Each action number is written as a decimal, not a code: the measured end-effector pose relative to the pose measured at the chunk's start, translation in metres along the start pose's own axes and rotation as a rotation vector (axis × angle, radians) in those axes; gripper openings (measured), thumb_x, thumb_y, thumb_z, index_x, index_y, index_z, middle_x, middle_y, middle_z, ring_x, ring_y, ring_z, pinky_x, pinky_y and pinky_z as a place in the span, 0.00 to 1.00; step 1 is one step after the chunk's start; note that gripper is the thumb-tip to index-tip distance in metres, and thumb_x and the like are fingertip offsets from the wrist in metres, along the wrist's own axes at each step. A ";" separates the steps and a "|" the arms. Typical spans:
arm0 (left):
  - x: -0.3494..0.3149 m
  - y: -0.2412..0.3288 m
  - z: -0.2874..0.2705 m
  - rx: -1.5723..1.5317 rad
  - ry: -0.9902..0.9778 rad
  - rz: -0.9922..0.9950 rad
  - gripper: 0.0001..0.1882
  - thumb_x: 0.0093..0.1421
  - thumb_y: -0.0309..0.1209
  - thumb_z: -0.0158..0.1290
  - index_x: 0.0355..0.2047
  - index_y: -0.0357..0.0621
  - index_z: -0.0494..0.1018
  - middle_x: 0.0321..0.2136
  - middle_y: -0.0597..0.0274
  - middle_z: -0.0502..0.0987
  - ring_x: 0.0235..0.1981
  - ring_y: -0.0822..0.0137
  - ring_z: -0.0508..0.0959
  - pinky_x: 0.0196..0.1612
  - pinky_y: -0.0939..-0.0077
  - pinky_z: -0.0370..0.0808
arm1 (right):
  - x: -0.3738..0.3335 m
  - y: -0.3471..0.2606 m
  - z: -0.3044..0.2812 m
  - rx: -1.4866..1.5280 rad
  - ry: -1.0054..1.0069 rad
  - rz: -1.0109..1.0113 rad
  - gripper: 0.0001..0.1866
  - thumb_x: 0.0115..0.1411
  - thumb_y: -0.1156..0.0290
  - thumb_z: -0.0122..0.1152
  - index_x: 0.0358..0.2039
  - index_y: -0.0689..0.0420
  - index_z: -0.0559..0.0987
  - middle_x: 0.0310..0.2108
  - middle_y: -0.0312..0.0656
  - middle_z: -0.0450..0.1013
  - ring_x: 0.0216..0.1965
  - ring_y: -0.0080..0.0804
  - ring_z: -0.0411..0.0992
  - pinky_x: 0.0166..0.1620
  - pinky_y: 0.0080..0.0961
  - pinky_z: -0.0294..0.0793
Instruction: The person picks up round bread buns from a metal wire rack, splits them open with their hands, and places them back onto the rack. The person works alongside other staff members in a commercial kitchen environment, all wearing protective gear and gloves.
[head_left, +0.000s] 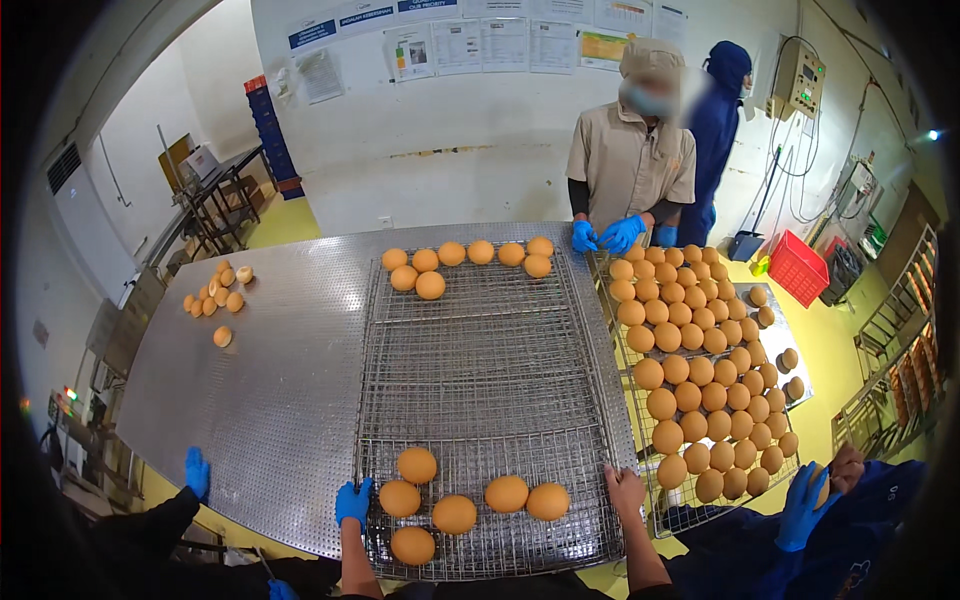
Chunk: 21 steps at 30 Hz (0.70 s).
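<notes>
My left hand [352, 503], in a blue glove, is closed on the left rim of a wire rack [480, 350] near its front corner. My bare right hand [625, 492] grips the rack's opposite rim. The mesh looks layered, as if several racks are stacked. Round golden-brown buns lie on it in two groups: several near buns [453, 513] between my hands, and a row of far buns [481, 252] along the back. Bare mesh shows between them. The rack rests on a dimpled metal table [270, 400].
A second wire rack [655, 508] full of buns stands at right. Loose buns [222, 336] lie at the table's left. Across stands a person in beige [630, 165]; at lower right a co-worker's gloved hand [800, 508] holds a bun. Another gloved hand [196, 472] is at left.
</notes>
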<state>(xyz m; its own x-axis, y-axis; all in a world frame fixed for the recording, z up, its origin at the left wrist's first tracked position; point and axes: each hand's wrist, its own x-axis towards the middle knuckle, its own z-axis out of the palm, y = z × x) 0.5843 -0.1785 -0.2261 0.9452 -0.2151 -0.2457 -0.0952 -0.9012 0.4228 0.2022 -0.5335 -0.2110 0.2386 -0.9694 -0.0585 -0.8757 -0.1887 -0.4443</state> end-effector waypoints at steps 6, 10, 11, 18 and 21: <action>0.003 0.001 -0.002 -0.017 0.024 0.054 0.33 0.50 0.58 0.46 0.26 0.32 0.70 0.30 0.39 0.72 0.33 0.43 0.72 0.37 0.55 0.68 | -0.020 0.008 0.003 -0.011 0.057 0.045 0.30 0.52 0.43 0.47 0.20 0.63 0.73 0.20 0.54 0.71 0.26 0.53 0.70 0.31 0.43 0.67; 0.012 -0.002 0.005 0.044 0.027 0.068 0.34 0.50 0.59 0.45 0.27 0.33 0.70 0.30 0.39 0.72 0.33 0.43 0.72 0.36 0.55 0.68 | -0.020 0.001 -0.006 0.036 0.070 0.062 0.31 0.52 0.43 0.46 0.21 0.64 0.74 0.20 0.55 0.70 0.26 0.53 0.70 0.31 0.42 0.67; 0.009 0.008 0.005 0.047 0.037 0.077 0.34 0.50 0.59 0.45 0.27 0.33 0.70 0.30 0.39 0.72 0.33 0.43 0.72 0.36 0.55 0.68 | -0.016 0.003 -0.007 0.008 0.064 0.065 0.31 0.52 0.42 0.46 0.22 0.64 0.74 0.21 0.55 0.70 0.26 0.53 0.70 0.31 0.42 0.67; 0.002 0.056 -0.017 0.107 -0.144 0.008 0.31 0.53 0.56 0.44 0.39 0.36 0.67 0.39 0.40 0.70 0.40 0.44 0.71 0.42 0.57 0.68 | -0.005 0.001 -0.015 -0.029 0.068 0.120 0.31 0.51 0.41 0.46 0.23 0.62 0.74 0.23 0.54 0.71 0.28 0.52 0.70 0.33 0.43 0.68; -0.007 0.069 -0.020 0.089 0.069 0.162 0.34 0.53 0.54 0.45 0.50 0.38 0.60 0.46 0.39 0.65 0.45 0.44 0.68 0.45 0.57 0.66 | -0.015 -0.006 -0.015 -0.086 0.100 0.133 0.30 0.51 0.42 0.47 0.23 0.62 0.73 0.25 0.52 0.71 0.30 0.51 0.70 0.33 0.43 0.67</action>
<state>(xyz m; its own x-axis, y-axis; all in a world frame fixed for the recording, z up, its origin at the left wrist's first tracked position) 0.5774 -0.2317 -0.1778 0.9341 -0.3364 -0.1191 -0.2722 -0.8874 0.3720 0.1976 -0.5206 -0.1940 0.0789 -0.9967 -0.0209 -0.9303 -0.0661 -0.3607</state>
